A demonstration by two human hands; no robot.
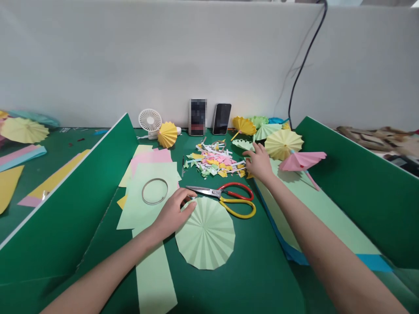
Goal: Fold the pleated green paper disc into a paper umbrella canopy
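Observation:
A round of pale green paper (205, 233) with fan-like pleats lies spread out in front of me. My left hand (178, 208) is at its upper left edge, thumb on the paper and fingers curled in. Just beyond that hand, a pair of scissors (214, 192) with one red and one yellow handle lies partly apart. My right hand (259, 163) reaches over the right side of the table with its fingers apart. Near its fingertips are a small pleated pale green piece (244, 144) and a heap of coloured paper scraps (219, 159).
Green paper sheets (150, 172) and a thin ring (143, 194) lie at left. Paper umbrellas, among them a pink one (303, 161), rest at right on a long green sheet (334, 218) and behind. Phones (222, 118) and a small fan (150, 119) stand at the back. Green partitions (108, 174) flank both sides.

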